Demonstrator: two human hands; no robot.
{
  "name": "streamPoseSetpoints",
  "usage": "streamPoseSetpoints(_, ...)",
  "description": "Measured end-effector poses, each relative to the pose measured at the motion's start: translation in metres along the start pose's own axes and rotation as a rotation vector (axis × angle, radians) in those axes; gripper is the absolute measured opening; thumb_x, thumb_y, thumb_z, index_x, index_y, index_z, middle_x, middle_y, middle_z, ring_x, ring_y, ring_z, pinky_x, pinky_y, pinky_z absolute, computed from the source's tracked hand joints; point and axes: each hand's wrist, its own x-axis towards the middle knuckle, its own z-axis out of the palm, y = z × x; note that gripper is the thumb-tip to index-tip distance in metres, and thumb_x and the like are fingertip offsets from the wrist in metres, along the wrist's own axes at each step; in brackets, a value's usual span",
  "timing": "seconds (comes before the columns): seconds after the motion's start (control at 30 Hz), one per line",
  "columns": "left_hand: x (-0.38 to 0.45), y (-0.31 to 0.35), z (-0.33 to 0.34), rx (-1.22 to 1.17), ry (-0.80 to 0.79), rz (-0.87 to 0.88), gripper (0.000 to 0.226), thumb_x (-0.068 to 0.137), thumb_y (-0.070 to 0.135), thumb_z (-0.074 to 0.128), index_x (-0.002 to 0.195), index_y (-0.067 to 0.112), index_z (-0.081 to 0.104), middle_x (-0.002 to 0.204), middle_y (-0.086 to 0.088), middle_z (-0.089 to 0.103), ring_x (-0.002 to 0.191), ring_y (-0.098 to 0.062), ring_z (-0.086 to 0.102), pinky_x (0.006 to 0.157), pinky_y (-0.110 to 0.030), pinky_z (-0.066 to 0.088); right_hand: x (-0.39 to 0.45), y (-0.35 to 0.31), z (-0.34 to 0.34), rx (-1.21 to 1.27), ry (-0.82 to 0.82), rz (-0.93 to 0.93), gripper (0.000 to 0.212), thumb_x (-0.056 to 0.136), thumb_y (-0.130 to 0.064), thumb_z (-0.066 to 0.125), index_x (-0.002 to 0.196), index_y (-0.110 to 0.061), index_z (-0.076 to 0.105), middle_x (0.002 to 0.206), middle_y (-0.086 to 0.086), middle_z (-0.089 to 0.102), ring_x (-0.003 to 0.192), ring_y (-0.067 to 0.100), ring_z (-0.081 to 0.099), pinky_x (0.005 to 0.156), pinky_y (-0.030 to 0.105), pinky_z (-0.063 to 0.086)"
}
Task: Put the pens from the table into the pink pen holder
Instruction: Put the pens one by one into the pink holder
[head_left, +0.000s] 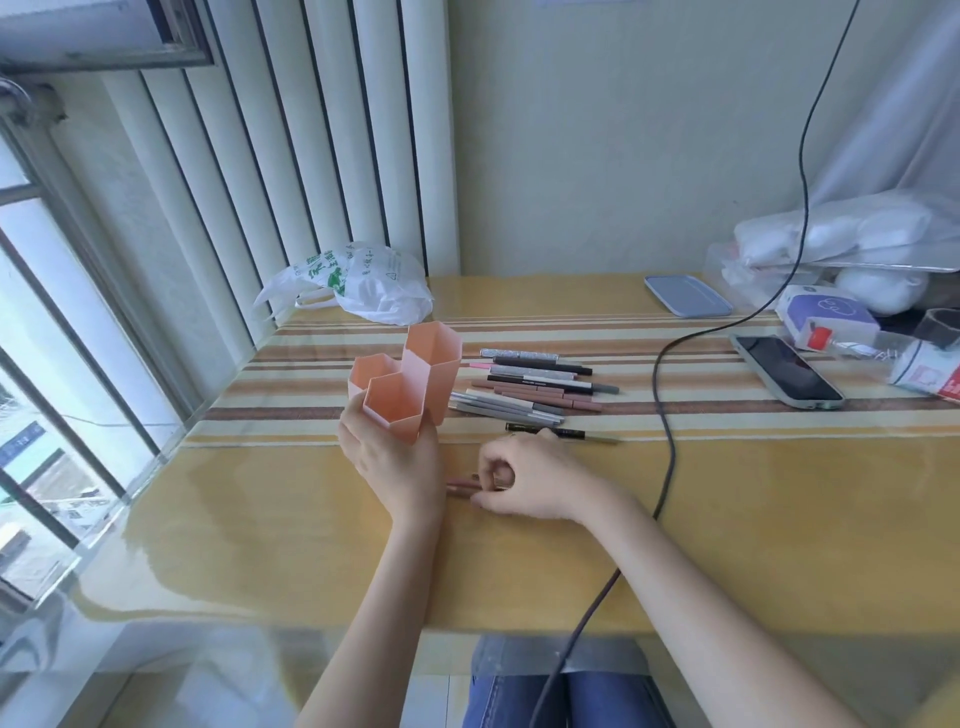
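- Glossy yellow striped table (727, 519) stood by a window
- Left hand (389, 457) gripped the pink hexagonal plastic pen holder (410, 384), steadying it, apparently
- Right hand (530, 483) pinched brown pens (462, 486) near the front edge

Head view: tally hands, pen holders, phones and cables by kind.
Hands: 2 (left hand, right hand)
Holder: 1
Phone: 1
Cable: 1
Total: 5

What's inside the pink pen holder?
The pink pen holder has three six-sided cups, and no pens stick out of any. Only the upper inside walls show; the bottoms are hidden. The left hand grips its front.
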Motion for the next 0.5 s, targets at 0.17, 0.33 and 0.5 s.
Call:
streamPoseSetpoints(0.17,-0.003,0.003,-0.006,0.016,0.019,0.006,0.058,0.066,-0.001,0.068,0.118,0.005,0.045,0.106,-0.003,0.043,0.106,-0.025,0.039,0.085,-0.02,0.023,-0.006,-0.006,0.001,-0.108,0.04,-0.022,0.018,0.081,-0.037,0.063,0.086,-0.028,0.049,0.073,-0.016,0.042,0.078,0.014,0.045,0.082,0.03,0.03)
streamPoseSetpoints(0.33,-0.007,0.007,-0.011,0.007,0.01,-0.01,0.059,0.067,0.0,0.068,0.12,0.008,0.043,0.104,0.002,0.038,0.104,-0.022,0.038,0.084,-0.021,0.024,-0.007,-0.01,0.004,-0.048,0.102,-0.008,0.009,0.087,-0.028,0.06,0.088,-0.022,0.053,0.092,-0.007,0.05,0.086,0.015,0.047,0.071,0.028,0.033)
streamPoseSetpoints(0.5,-0.008,0.01,-0.011,-0.007,-0.001,-0.003,0.057,0.068,-0.001,0.069,0.119,0.007,0.044,0.102,0.001,0.038,0.098,-0.015,0.035,0.082,-0.019,0.023,-0.009,-0.011,0.005,-0.019,0.146,0.044,0.017,0.089,-0.03,0.06,0.096,-0.015,0.055,0.093,-0.005,0.045,0.083,0.016,0.048,0.067,0.029,0.036)
